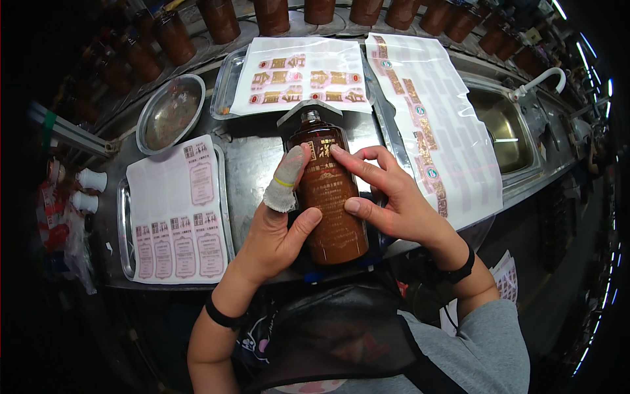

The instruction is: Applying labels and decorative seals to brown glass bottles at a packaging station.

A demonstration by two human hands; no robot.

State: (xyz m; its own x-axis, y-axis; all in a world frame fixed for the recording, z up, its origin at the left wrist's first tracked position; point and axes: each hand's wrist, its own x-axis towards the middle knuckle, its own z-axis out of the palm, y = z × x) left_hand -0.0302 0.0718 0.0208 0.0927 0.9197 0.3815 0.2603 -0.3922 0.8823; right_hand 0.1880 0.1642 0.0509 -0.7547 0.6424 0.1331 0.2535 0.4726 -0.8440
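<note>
Head view up on my feed, and the brown bottle (335,230) is right in the middle of it, over the near edge of a steel worktop (252,157), neck pointing away from the wearer, gold lettering (325,157) facing up at me. From here I can't tell how far it tilts.

Left hand (272,226) now: it's along the bottle's left side, thumb on the front face, one finger in a pale cloth cover (285,174) with a yellow band lying up beside the lettering. Other fingers are hidden, so I can't call whether it grasps. Right hand (394,197) comes over the bottle's right side, unclenched, one fingertip on the lettering, thumb lower on the brown wall.

Around the bottle, I've got a metal bracket (318,104) just behind its neck. Left of it, a tray (125,236) carries a sheet of pink labels (177,190); a metal bowl (172,111) sits farther off on that side. Beyond the bottle, gold-printed labels (302,49) lie over a second tray (220,92). To its right, I see a long label sheet (440,118), then a sink (505,125). More brown bottles (272,16) line up far behind it.
</note>
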